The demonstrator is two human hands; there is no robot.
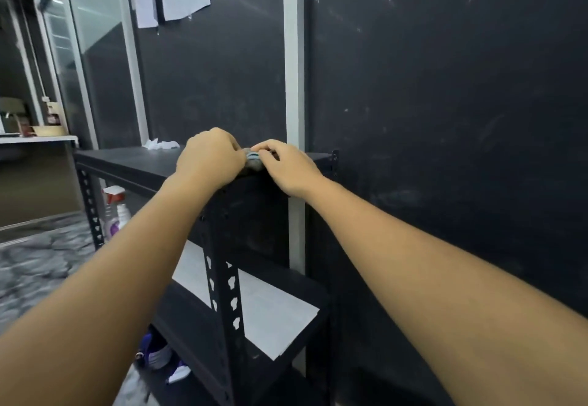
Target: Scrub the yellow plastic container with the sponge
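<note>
Both my hands reach onto the top of a black metal shelf rack (133, 164). Between them lies a small grey and light-blue thing (253, 160), mostly hidden; it may be the sponge, but I cannot tell. My left hand (210, 157) has its fingers curled over the thing's left side. My right hand (286, 167) pinches its right side with fingertips on top. No yellow plastic container shows in this view.
A crumpled white tissue (160, 144) lies at the back of the shelf top. A spray bottle (116, 211) stands on a lower shelf at left. White sheets (270, 313) cover the lower shelves. A dark wall (445, 119) stands close behind.
</note>
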